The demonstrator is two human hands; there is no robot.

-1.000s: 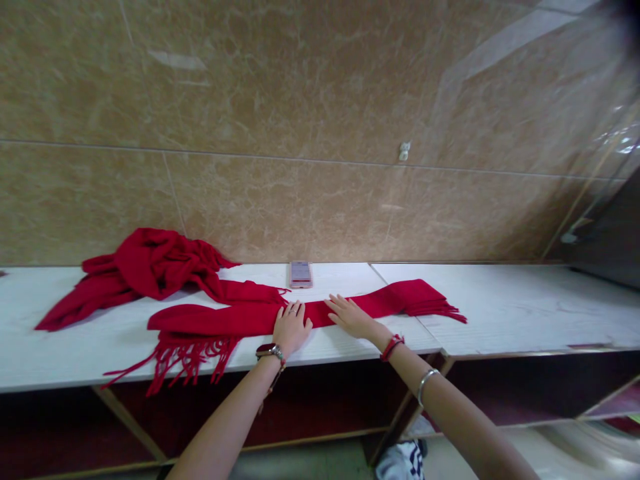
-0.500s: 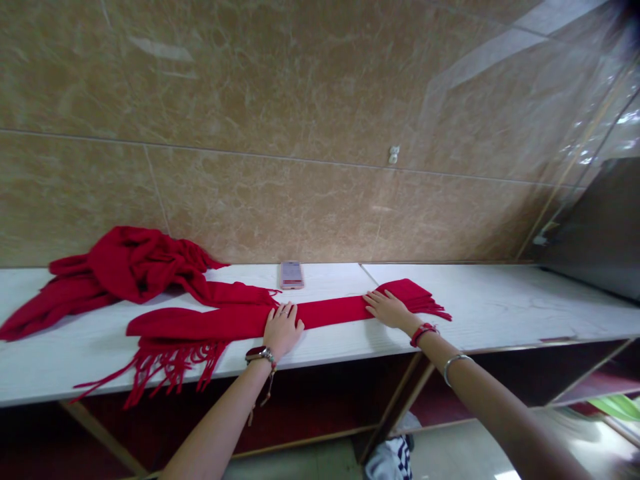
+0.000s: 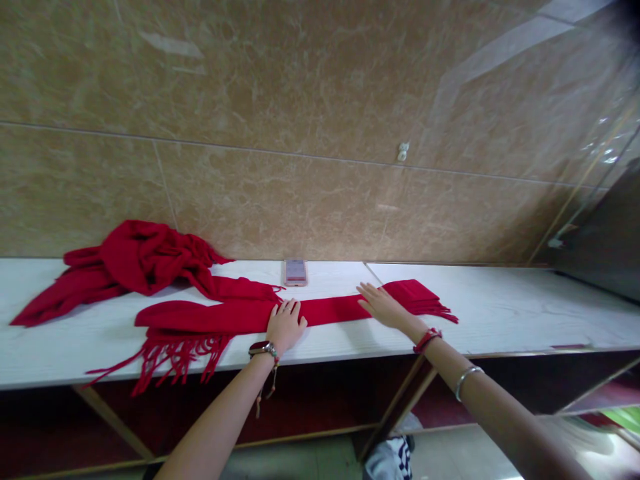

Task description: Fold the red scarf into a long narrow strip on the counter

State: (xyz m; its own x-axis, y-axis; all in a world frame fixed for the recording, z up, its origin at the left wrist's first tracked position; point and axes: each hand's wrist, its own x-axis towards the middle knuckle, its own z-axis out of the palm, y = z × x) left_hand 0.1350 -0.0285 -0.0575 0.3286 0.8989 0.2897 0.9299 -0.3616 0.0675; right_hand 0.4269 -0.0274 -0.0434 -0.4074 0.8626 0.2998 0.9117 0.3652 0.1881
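Since the earliest frame, the right hand (image 3: 384, 308) has gone farther to the right of the phone (image 3: 295, 273), but in the last half second it has come back a little toward it. The left hand (image 3: 286, 327) has stayed on the near side of the phone.

The red scarf (image 3: 340, 311) lies long and thin on the white bench (image 3: 510, 300), on the near side of the phone. One end is to the left of the phone, with its long strings spread out and some hanging over the front edge. The other end is to the right of the phone, folded up thick, with short strings.

The left hand is open and pressed down on the scarf, with its fingers a bit apart. It wears a ring and a watch (image 3: 260, 348). The right hand is open too, palm down, over the scarf just by the thick fold. The pictures do not show if it touches the cloth. A red band (image 3: 427, 340) and a silver bangle (image 3: 466, 382) are on that arm.

A red heap (image 3: 143, 257) of crumpled cloth sits to the left of the phone. Its thin end reaches almost to the phone. Behind the phone is a shiny brown wall (image 3: 300, 200), with a small white thing (image 3: 403, 151) on it, up and to the right of the phone.
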